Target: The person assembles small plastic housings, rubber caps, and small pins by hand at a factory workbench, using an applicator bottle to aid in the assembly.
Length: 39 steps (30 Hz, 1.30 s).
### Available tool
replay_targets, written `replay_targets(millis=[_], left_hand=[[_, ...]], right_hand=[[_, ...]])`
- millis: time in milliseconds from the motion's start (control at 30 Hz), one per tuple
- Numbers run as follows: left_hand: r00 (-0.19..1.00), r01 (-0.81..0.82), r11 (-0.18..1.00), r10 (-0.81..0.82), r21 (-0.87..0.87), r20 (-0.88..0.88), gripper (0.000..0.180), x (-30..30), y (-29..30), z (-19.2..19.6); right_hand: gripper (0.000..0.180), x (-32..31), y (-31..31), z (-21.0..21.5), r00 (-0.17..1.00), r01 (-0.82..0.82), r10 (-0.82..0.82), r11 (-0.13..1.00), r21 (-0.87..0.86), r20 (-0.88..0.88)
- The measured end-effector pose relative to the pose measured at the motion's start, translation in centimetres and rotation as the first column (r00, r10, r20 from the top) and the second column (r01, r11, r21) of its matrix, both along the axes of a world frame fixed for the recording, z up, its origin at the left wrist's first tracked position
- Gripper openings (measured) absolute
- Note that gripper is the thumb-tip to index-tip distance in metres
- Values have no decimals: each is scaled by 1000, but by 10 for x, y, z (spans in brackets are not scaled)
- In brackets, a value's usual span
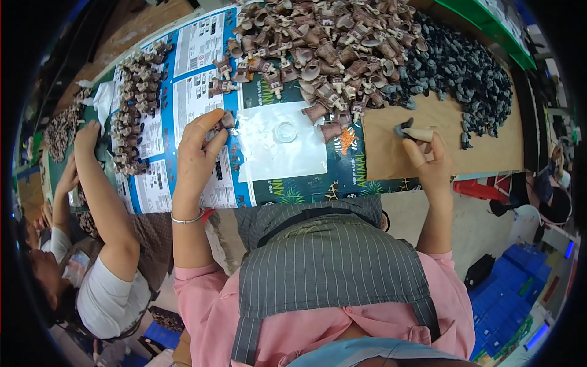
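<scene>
Currently, I monitor both hands through the head view from my remote station. Left hand: the thumb and index finger pinch a small brown part, their tips separated only by its width. Right hand: the thumb and index finger are nearly closed, gripping a dark grey part at their tips. I cannot tell whether the pale tan section along this index finger is a cover or a separate piece.

Markings: the blue-bordered sheets carry fine print, barcodes and small pictures; the fine print is too small for me to read. The dark green sheet bears large yellow-green lettering and an orange animal picture.

Position and orientation: the small brown part is just left of the white sheet, which supports a clear dish. Its exposed end faces right; the fingers obscure its long axis. The dark grey part is above the brown cardboard, projecting left of the fingertips, its long axis slanting from upper right to lower left. Beyond the hands lie a brown pile and a dark grey pile.
</scene>
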<state>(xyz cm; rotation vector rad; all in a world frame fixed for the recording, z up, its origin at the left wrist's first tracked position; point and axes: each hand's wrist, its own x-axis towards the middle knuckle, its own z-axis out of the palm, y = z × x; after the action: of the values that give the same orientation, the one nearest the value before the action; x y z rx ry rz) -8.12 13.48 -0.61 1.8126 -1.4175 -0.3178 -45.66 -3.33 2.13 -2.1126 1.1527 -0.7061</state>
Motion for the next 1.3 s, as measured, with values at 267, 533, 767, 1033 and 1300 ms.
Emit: replay_targets(millis=[267,533,767,1033,1300], left_hand=[[762,-203,963,40,-179,-647,37,-38,17,-16],[543,-243,962,28,-125,-839,39,-45,32,-14],[492,-238,963,7,-128,-870,40,-41,36,-17],[538,-185,971,-29,-152,-843,39,-47,35,-13],[454,-174,982,12,-76,-891,34,-58,26,-5]], right_hand=[[19,129,28,-5,859,-449,495,852,-270,133],[19,150,33,-4,875,-483,440,790,-378,-200],[22,148,35,5,848,-528,442,739,-417,-292],[22,147,33,2,838,-546,456,708,-448,-301],[24,140,30,-3,835,-550,466,729,-409,-292]])
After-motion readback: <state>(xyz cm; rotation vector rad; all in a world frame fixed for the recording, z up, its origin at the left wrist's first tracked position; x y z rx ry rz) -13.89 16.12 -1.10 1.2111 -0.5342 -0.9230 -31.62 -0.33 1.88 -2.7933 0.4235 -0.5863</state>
